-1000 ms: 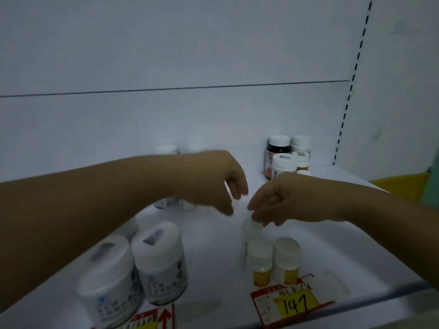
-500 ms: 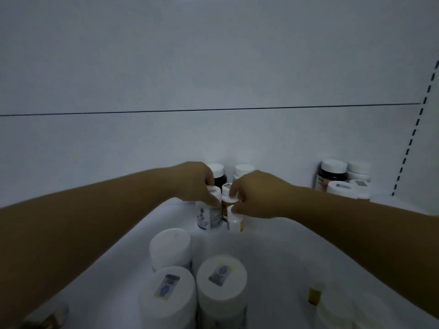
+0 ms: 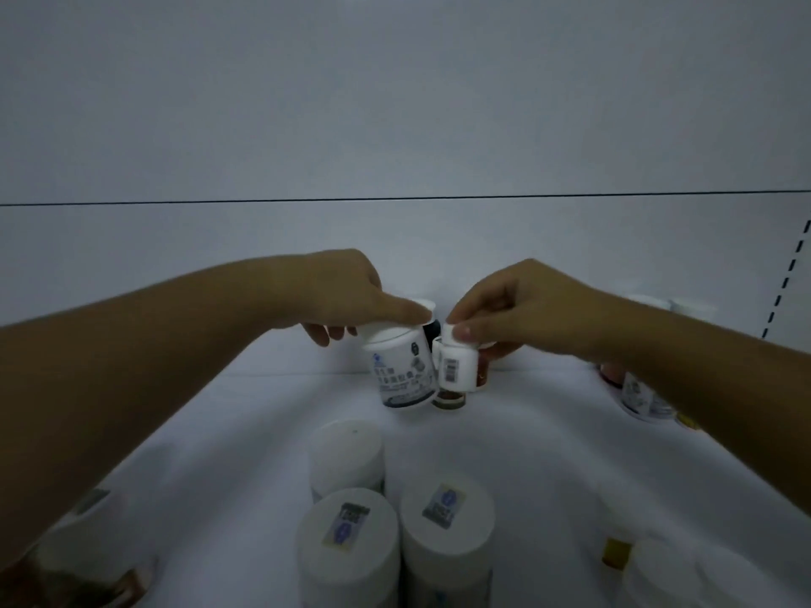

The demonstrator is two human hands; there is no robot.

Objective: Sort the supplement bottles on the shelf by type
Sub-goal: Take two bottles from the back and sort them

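My left hand (image 3: pixel 346 298) grips the cap of a white jar with a blue-printed label (image 3: pixel 401 373), tilted and lifted near the back of the white shelf (image 3: pixel 219 432). My right hand (image 3: pixel 509 309) pinches the white cap of a small white bottle with a barcode (image 3: pixel 456 366), held just right of the jar and almost touching it. Behind and below them stand a small amber bottle (image 3: pixel 448 399) and a dark bottle (image 3: pixel 432 329), partly hidden.
Three large white-capped jars (image 3: pixel 395 520) cluster at the front centre. More bottles (image 3: pixel 636 392) stand at the right under my forearm, and a yellow-labelled bottle (image 3: pixel 614 552) sits at the front right. A brown object (image 3: pixel 87 581) lies at the front left.
Both hands have risen from the back cluster, each lifting a bottle: the left tilts the white jar, the right raises the small barcode bottle. The view has shifted left.
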